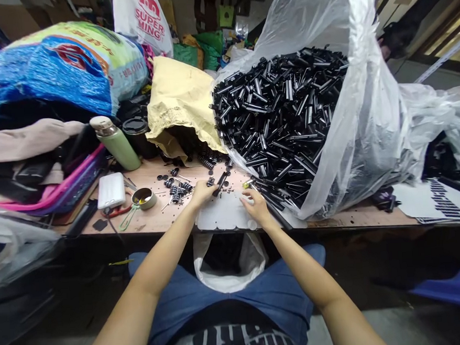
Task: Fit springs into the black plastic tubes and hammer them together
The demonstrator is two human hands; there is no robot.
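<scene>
Hundreds of black tubes [279, 116] spill from a clear bag [369, 131] at centre frame, within reach as the left hand [202, 193] pinches one black piece [220, 183] and the right hand [257, 206] rests, fingers curled, on a white tray [223, 215].

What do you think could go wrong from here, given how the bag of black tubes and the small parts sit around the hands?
1. The clear plastic bag gapes toward the table edge; its black tubes may slide out onto the white sheet.
2. The small screws and springs lie loose near the left hand and could get brushed off the table.
3. The right hand works right against the spilled tubes, so a nudge might start a slide.
</scene>
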